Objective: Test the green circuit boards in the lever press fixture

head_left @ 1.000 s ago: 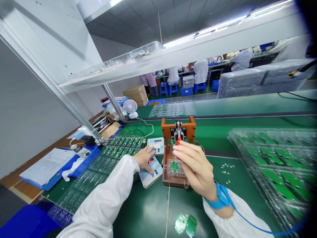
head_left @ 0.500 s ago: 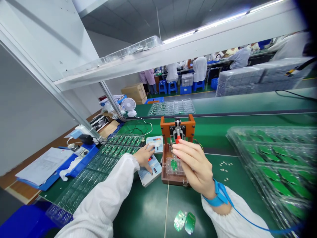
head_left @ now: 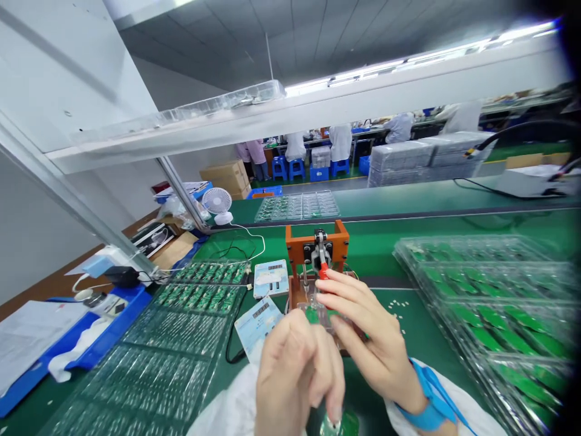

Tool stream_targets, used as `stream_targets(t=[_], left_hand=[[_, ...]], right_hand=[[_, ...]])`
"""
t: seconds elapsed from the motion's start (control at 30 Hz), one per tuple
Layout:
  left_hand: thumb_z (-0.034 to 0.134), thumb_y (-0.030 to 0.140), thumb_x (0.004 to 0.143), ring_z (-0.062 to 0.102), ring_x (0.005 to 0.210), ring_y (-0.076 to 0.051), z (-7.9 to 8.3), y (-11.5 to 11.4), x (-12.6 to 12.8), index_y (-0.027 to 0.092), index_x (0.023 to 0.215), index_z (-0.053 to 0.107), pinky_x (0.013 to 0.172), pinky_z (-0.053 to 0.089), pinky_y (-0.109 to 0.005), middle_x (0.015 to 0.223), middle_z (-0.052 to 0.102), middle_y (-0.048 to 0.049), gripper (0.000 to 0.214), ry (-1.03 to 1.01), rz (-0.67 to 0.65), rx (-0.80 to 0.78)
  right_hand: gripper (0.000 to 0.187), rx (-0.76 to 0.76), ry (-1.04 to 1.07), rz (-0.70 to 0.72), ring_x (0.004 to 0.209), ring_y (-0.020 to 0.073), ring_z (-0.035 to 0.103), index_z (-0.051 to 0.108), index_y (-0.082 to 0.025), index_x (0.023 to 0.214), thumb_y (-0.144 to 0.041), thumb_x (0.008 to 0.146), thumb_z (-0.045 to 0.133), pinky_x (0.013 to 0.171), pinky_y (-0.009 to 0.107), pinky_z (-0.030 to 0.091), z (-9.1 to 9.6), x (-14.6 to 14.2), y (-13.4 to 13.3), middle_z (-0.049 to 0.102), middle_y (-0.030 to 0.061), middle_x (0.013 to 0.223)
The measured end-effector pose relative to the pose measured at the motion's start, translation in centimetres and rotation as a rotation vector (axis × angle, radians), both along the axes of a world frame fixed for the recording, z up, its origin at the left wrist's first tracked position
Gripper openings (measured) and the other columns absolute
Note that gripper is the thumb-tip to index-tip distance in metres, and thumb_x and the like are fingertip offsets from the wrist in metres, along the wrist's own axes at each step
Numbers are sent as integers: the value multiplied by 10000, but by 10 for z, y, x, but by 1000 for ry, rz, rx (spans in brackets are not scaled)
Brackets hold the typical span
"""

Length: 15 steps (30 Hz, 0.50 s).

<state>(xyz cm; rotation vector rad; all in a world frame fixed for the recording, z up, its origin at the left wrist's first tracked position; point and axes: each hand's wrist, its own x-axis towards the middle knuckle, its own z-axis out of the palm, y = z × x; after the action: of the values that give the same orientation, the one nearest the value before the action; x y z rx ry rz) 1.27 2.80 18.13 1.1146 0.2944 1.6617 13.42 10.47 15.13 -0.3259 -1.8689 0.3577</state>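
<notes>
My right hand (head_left: 372, 330) is at the red lever handle (head_left: 323, 270) of an orange-framed clamp fixture (head_left: 295, 242). Its fingers are stretched out, the tips against or just beside the handle, and a blue strap circles the wrist. Under the clamp, a green circuit board (head_left: 311, 313) sits in a clear holder, partly hidden by my hands. Nearer to me, my left hand (head_left: 295, 363) hangs with loosely bent fingers, pointing down. One fingertip overlaps loose green boards (head_left: 348, 422) at the bottom edge; whether it touches them I cannot tell.
Two meter boxes with dark displays, one upper (head_left: 271, 280) and one lower (head_left: 256, 321), stand left of the fixture. Trays of boards lie at left (head_left: 204, 284) and right (head_left: 476, 297). Small pale pieces (head_left: 397, 309) are scattered right of the fixture. A shelf (head_left: 181, 130) crosses overhead.
My left hand has left the meter boxes and moved right and toward me, over the loose boards. The right fingers have loosened from the red handle. The red digits have gone dark.
</notes>
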Motion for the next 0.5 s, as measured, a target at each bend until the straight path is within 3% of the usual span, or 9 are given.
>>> stream_targets(t=[0.07, 0.13, 0.23, 0.33, 0.5], left_hand=[[333, 387, 1132, 289, 380, -60, -9, 6, 9, 187, 740, 358, 450, 262, -181, 500, 294, 72, 441, -133, -166, -62], [322, 397, 1134, 274, 368, -51, -16, 13, 9, 175, 783, 479, 421, 259, -163, 511, 340, 69, 444, -186, -287, -146], [521, 370, 1076, 288, 392, -24, -21, 14, 3, 173, 959, 658, 437, 294, -129, 568, 438, 60, 268, -171, -350, -185], [684, 335, 995, 431, 475, -27, -21, 9, -5, 213, 936, 761, 512, 396, -148, 682, 571, 22, 156, -27, -232, -191], [705, 285, 980, 657, 740, -137, -16, 7, -15, 321, 997, 830, 707, 545, -255, 843, 718, -14, 131, 224, 64, -86]], right_hand=[[350, -2, 46, -44, 1298, 272, 637, 708, -245, 1222, -66, 962, 557, 1060, 445, 582, 8, 5, -11, 744, 64, 1253], [260, -35, 146, -75, 1195, 251, 690, 716, -250, 1173, -124, 985, 588, 999, 400, 615, 14, 8, -23, 765, 65, 1168], [187, -120, 204, -60, 1027, 214, 740, 711, -252, 1177, -272, 1018, 615, 906, 334, 649, 21, 5, -35, 777, 65, 1084], [191, -178, 186, -11, 942, 205, 765, 712, -267, 1180, -316, 1022, 617, 826, 322, 669, 24, 1, -37, 795, 46, 1019], [201, -198, 187, 52, 929, 193, 789, 722, -273, 1193, -310, 1021, 624, 806, 304, 684, 22, 0, -32, 814, 22, 1037]])
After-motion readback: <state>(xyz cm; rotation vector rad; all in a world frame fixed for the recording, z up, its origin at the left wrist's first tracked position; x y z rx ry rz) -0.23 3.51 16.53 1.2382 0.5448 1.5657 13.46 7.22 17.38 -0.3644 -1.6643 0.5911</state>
